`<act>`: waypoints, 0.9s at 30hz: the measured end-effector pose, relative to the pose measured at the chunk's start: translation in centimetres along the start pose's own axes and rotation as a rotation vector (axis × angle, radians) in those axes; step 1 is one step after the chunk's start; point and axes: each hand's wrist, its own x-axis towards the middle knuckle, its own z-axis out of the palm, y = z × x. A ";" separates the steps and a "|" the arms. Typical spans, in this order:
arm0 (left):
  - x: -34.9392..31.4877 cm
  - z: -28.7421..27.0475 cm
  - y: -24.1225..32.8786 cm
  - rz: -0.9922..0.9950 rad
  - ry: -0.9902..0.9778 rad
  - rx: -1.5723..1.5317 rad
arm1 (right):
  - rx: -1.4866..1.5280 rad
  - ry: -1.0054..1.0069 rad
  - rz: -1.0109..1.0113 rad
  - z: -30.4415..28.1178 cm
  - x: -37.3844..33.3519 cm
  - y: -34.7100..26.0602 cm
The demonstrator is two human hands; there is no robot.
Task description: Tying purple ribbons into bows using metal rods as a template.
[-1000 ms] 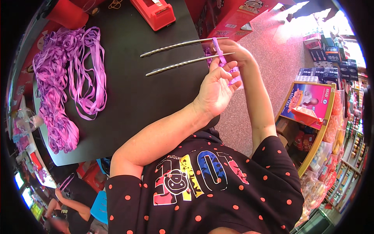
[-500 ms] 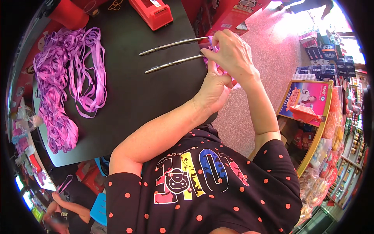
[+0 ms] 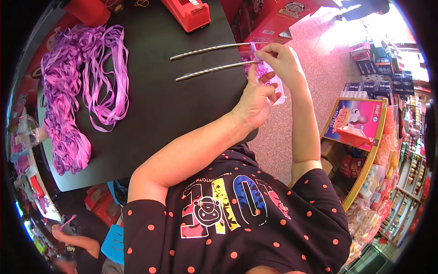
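Note:
Two twisted metal rods, an upper one [image 3: 205,50] and a lower one [image 3: 210,71], lie side by side above the dark table, pointing left. A purple ribbon [image 3: 253,47] runs at their right ends. My right hand [image 3: 288,64] pinches this ribbon between thumb and forefinger, just right of the rods. Below, my left hand [image 3: 256,98] has its forefinger stretched up to the lower rod's right end and its other fingers loosely spread. Behind the left fingers shows a pinkish clear container [image 3: 279,97] with small purple pieces, partly hidden.
A big heap of purple ribbon [image 3: 61,100] and a looser hank [image 3: 121,77] cover the table's left side. At the back stand a red tape dispenser [image 3: 189,16] and a red container [image 3: 89,11]. Right are a wooden display stand [image 3: 365,169] and stacked boxes [image 3: 378,68]. Another person [image 3: 82,244] sits lower left.
My right hand has moved down and right, drawing away from the rods with ribbon in its fingers. My left fingers have spread apart. The whole view has shifted slightly.

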 end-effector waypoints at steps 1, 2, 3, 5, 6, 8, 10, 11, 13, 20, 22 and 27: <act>0.0 -0.1 -0.1 -0.002 -0.001 0.000 | 0.000 0.001 0.001 0.0 0.2 0.5; 0.1 -0.2 -0.1 0.010 -0.015 0.004 | 0.039 0.004 0.004 0.0 0.5 0.9; 0.1 -0.3 0.0 0.021 -0.029 0.007 | 0.078 0.006 0.006 0.0 0.7 1.3; 0.2 -0.3 -0.1 0.015 -0.027 -0.005 | 0.118 0.047 -0.037 0.2 1.0 2.3; 0.2 -0.3 0.0 0.009 -0.024 -0.018 | 0.159 0.085 -0.082 0.3 1.1 2.6; 0.3 -0.2 0.2 0.008 -0.022 -0.021 | 0.199 0.020 -0.039 0.5 1.1 2.6; 0.2 0.0 0.3 0.007 -0.022 -0.022 | 0.240 -0.044 0.002 0.6 1.3 2.8; 0.1 0.1 0.4 0.007 -0.034 -0.043 | 0.363 -0.131 0.033 0.8 1.7 3.1; 0.1 0.4 0.4 0.015 -0.053 -0.054 | 0.488 -0.216 0.051 0.6 2.0 3.7; -0.8 0.7 -0.3 -0.247 -0.028 -0.030 | 0.563 0.199 -0.023 1.0 1.8 5.2; -1.8 1.7 0.4 -0.339 -0.085 0.139 | 0.411 0.421 -0.241 0.8 1.5 3.6; -5.1 4.4 3.4 -0.322 -0.389 0.704 | 0.634 0.059 -0.253 0.9 2.8 2.0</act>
